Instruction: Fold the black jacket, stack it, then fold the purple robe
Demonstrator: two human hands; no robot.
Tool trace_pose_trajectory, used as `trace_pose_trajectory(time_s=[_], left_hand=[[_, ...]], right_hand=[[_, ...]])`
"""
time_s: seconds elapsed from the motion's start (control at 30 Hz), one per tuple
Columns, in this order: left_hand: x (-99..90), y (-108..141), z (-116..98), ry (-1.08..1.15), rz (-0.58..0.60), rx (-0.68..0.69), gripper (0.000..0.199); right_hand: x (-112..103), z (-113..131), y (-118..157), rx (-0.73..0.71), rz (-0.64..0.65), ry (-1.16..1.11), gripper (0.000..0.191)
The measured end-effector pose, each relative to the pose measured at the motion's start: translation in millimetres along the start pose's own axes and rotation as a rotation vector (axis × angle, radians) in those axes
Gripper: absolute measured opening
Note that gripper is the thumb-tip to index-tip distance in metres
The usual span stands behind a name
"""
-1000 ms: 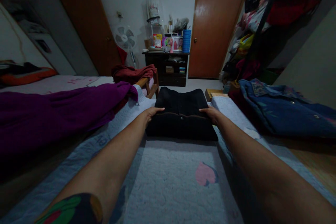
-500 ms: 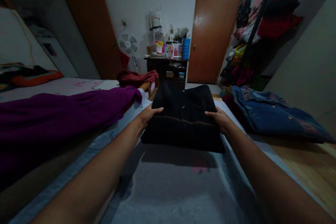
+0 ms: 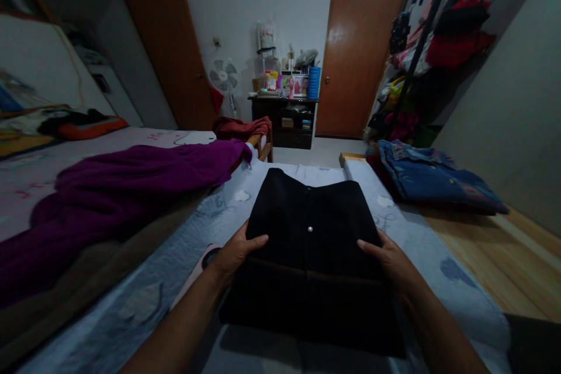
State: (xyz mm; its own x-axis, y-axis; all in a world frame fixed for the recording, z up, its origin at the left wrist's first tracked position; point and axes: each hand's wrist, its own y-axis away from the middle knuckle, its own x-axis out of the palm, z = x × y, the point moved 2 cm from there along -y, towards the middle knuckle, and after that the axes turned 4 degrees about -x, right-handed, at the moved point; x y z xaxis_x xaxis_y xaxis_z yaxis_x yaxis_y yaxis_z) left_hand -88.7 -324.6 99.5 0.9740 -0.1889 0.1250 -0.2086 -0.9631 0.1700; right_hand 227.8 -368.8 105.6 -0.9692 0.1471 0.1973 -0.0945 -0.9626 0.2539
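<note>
A folded black garment (image 3: 307,251) with a buttoned front is held between my two hands over the bed. My left hand (image 3: 236,249) grips its left edge, thumb on top and the other fingers hidden beneath. On the opposite edge my right hand (image 3: 385,254) closes the same way, its thumb pressing the top. The garment's near end casts a shadow on the light blue patterned bedsheet (image 3: 140,304). Partly behind my left forearm lies a pinkish item with a dark round part (image 3: 211,257), whose kind I cannot make out.
Purple cloth (image 3: 144,181) lies along the left, beside a second bed. A folded blue denim garment (image 3: 433,172) rests on a stack on the wooden surface (image 3: 473,251) at right. Farther back stand a fan (image 3: 224,76), a dark cabinet (image 3: 280,137) and hanging bags (image 3: 460,29).
Both hands have brought the black garment nearer to me and lower in the view, keeping hold of its two sides. The camera view has shifted slightly.
</note>
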Motion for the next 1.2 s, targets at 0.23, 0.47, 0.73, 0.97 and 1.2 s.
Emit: trace_pose_trajectory(time_s=[0.23, 0.47, 0.73, 0.97, 1.2], left_hand=[[-4.3, 26, 54, 0.143, -0.004, -0.179, 0.073], [-12.6, 16, 51, -0.038, -0.175, -0.173, 0.065], [-18.2, -34, 37, 0.131, -0.021, -0.359, 0.038], [-6.3, -71, 33, -0.088, -0.055, -0.374, 0.04], [-6.8, -74, 29, -0.245, -0.219, 0.083, 0.046]], right_hand=[[-20, -64, 11, -0.051, -0.008, 0.129, 0.062], [-29, -82, 3, -0.441, -0.333, 0.843, 0.057], [54, -66, 26, -0.788, -0.148, 1.266, 0.046], [70, -74, 19, -0.52, 0.194, 1.418, 0.05], [70, -75, 24, -0.516, 0.139, 1.483, 0.051]])
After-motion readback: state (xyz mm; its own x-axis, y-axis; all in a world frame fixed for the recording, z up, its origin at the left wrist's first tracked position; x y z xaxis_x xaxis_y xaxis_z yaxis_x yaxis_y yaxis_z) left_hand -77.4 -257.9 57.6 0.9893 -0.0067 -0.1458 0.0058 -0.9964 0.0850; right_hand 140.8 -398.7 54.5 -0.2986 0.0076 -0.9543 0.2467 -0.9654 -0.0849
